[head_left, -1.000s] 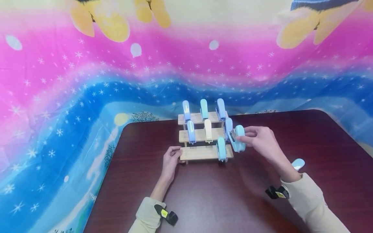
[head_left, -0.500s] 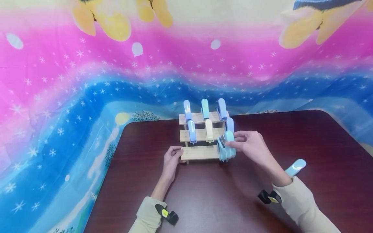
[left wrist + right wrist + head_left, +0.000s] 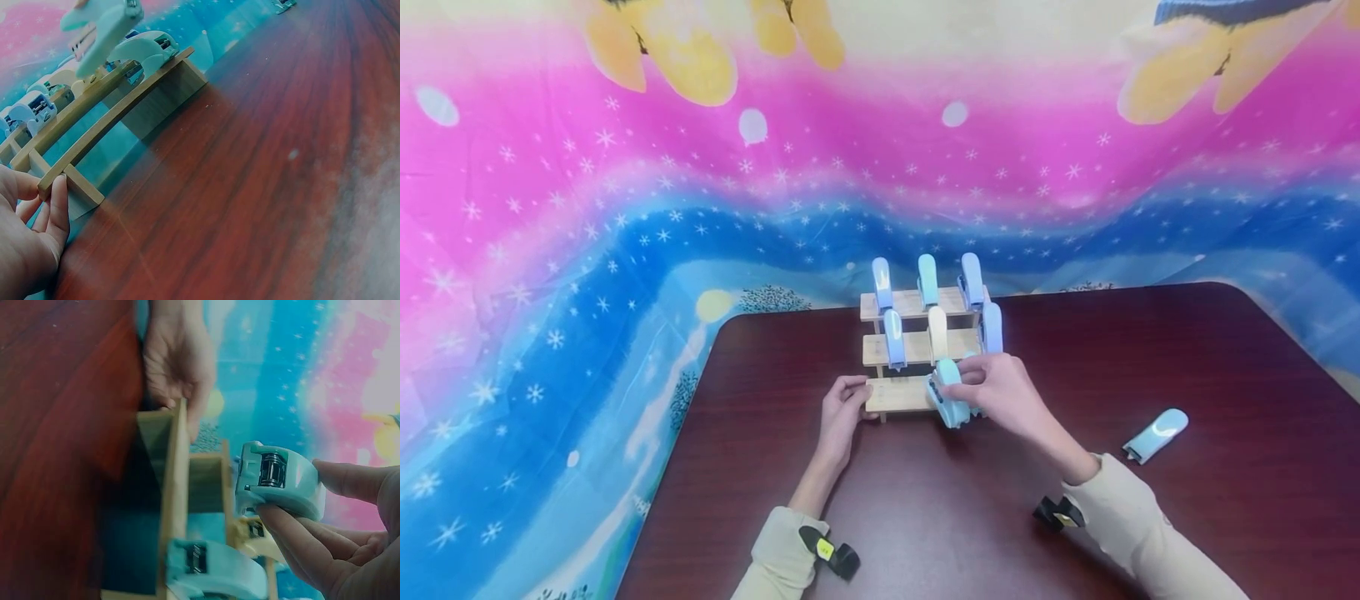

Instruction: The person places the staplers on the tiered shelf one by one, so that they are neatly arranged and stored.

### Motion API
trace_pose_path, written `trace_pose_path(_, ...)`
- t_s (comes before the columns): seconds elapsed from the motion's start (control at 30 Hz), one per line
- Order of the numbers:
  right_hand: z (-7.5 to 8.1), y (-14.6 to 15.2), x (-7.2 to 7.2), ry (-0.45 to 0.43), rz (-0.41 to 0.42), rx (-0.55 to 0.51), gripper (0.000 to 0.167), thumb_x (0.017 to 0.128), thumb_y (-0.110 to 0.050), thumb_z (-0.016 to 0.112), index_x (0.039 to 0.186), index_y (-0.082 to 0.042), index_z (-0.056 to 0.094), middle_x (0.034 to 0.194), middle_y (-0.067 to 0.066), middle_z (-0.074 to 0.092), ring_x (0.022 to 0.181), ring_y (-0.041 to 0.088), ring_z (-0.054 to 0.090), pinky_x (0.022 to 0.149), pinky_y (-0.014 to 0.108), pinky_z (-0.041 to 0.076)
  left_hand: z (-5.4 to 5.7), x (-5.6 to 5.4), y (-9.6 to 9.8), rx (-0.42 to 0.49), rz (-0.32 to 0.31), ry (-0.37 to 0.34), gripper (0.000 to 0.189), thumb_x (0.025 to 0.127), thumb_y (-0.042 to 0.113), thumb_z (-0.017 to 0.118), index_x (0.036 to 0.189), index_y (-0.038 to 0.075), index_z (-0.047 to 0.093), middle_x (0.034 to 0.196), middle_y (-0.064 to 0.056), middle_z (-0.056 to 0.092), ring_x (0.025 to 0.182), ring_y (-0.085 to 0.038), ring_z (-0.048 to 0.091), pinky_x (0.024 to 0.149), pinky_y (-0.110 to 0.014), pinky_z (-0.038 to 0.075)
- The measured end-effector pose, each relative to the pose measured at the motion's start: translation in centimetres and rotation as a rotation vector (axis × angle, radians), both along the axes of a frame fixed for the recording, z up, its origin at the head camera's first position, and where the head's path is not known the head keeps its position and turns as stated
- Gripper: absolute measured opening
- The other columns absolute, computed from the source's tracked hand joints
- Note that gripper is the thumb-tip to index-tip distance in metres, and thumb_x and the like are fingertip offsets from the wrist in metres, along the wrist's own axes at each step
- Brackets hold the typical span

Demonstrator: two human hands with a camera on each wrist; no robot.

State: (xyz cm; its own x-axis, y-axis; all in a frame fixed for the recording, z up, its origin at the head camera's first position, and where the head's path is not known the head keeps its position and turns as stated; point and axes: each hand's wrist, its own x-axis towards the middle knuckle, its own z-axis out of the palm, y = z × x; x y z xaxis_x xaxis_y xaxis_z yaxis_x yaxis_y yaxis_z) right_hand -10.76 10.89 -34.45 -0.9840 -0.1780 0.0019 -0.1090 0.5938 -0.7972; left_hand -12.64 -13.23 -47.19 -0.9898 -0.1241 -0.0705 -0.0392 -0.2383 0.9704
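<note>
My right hand (image 3: 1003, 392) pinches a mint-green stapler (image 3: 953, 402) between thumb and fingers, over the bottom step of a three-tier wooden rack (image 3: 895, 395). In the right wrist view the held stapler (image 3: 281, 478) is upright and apart from the step. Another mint stapler (image 3: 219, 572) sits at the right end of that step, mostly hidden behind the held one in the head view. At the step's left end, my left hand (image 3: 841, 415) grips the board, thumb above and fingers below, as the left wrist view shows.
The middle tier bears a blue stapler (image 3: 894, 337), a cream stapler (image 3: 937, 333) and a periwinkle stapler (image 3: 992, 327). On the top tier stand two bluish staplers and a mint stapler (image 3: 928, 279). A pale blue stapler (image 3: 1157, 435) lies at right on the dark table (image 3: 940, 517).
My right hand has carried the mint stapler leftward from beside the rack, past the stapler on the bottom step, to over that step. The left hand keeps its grip.
</note>
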Motion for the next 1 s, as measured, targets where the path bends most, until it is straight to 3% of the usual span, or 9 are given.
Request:
trace_pose_path(0.1,-0.8,-0.9,-0.1,0.023,0.005,0.048,0.02,0.085,-0.019,0.085,0.095,-0.003,0.076,0.07,0.001,0.069,0.07,0.014,0.064,0.058,0.026,0.046,0.0,0.0,0.0,0.001,-0.002,0.002,0.026,0.099,0.001,0.062,0.121,-0.011,0.058,0.108,-0.016,0.067,0.078,-0.014,0.063,0.062,-0.024,0.058)
trace_pose_path(0.17,-1.4,-1.5,-0.2,0.04,0.006,0.074,0.017,0.085,-0.018,0.085,0.083,-0.006,0.072,0.058,-0.004,0.053,0.06,0.01,0.05,0.053,0.025,0.037,-0.1,0.0,0.0,0.002,-0.002,0.0,0.026,0.099,0.001,0.062,0.121,-0.011,0.058,0.108,-0.016,0.067,0.078,-0.014,0.063,0.062,-0.024,0.058)
trace_pose_path(0.23,-1.9,-2.0,-0.4,0.048,0.006,0.08,0.028,0.086,-0.017,0.084,0.071,-0.009,0.062,0.054,-0.005,0.036,0.054,0.012,0.035,0.05,0.024,0.029,-0.1,0.0,0.0,0.002,-0.003,-0.001,0.026,0.099,0.001,0.062,0.121,-0.012,0.058,0.108,-0.016,0.067,0.078,-0.014,0.063,0.062,-0.024,0.058)
trace_pose_path(0.4,-2.7,-2.8,-0.6,0.121,0.005,0.076,0.052,0.085,-0.013,0.083,0.06,-0.013,0.038,0.054,-0.006,0.024,0.05,0.01,0.024,0.049,0.023,0.024,0.0,0.0,0.0,0.003,0.0,0.002,0.025,0.099,0.001,0.062,0.121,-0.011,0.058,0.108,-0.017,0.067,0.078,-0.014,0.063,0.062,-0.024,0.058)
trace_pose_path(0.47,-3.0,-3.1,-0.7,0.15,0.002,0.09,0.052,0.085,-0.013,0.084,0.059,-0.013,0.039,0.054,-0.007,0.024,0.049,0.01,0.024,0.049,0.024,0.025,0.0,0.0,0.0,0.002,0.002,0.001,0.025,0.099,0.001,0.062,0.121,-0.011,0.058,0.109,-0.017,0.067,0.078,-0.014,0.063,0.062,-0.024,0.058)
trace_pose_path(0.67,-3.5,-3.8,-0.6,0.201,-0.026,0.116,0.034,0.086,-0.015,0.085,0.065,-0.01,0.059,0.052,-0.008,0.031,0.047,0.009,0.032,0.047,0.023,0.029,0.0,-0.1,0.1,-0.002,-0.002,-0.006,0.025,0.099,0.001,0.062,0.121,-0.011,0.058,0.109,-0.017,0.066,0.078,-0.014,0.063,0.062,-0.024,0.058)
trace_pose_path(0.77,-3.7,-4.1,-0.6,0.225,-0.038,0.108,0.033,0.087,-0.014,0.084,0.066,-0.008,0.06,0.053,-0.006,0.032,0.048,0.009,0.033,0.048,0.023,0.03,0.1,-0.1,0.0,-0.002,0.001,-0.008,0.026,0.099,0.001,0.062,0.121,-0.012,0.058,0.109,-0.018,0.067,0.077,-0.014,0.063,0.062,-0.024,0.058)
trace_pose_path(0.9,-4.0,-4.4,-0.7,0.244,-0.067,0.097,0.023,0.086,-0.015,0.086,0.077,0.0,0.069,0.058,-0.002,0.054,0.05,0.009,0.042,0.05,0.024,0.038,0.0,-0.1,0.0,-0.007,0.0,-0.018,0.026,0.099,0.001,0.062,0.122,-0.011,0.058,0.111,-0.018,0.067,0.078,-0.014,0.063,0.062,-0.024,0.058)
trace_pose_path(1.0,-4.0,-4.5,-0.8,0.245,-0.079,0.106,0.022,0.086,-0.015,0.086,0.088,0.003,0.073,0.061,0.001,0.06,0.051,0.01,0.046,0.051,0.025,0.042,0.1,-0.1,0.0,-0.011,-0.002,-0.019,0.027,0.099,0.001,0.062,0.123,-0.011,0.058,0.113,-0.019,0.066,0.079,-0.014,0.063,0.063,-0.024,0.058)
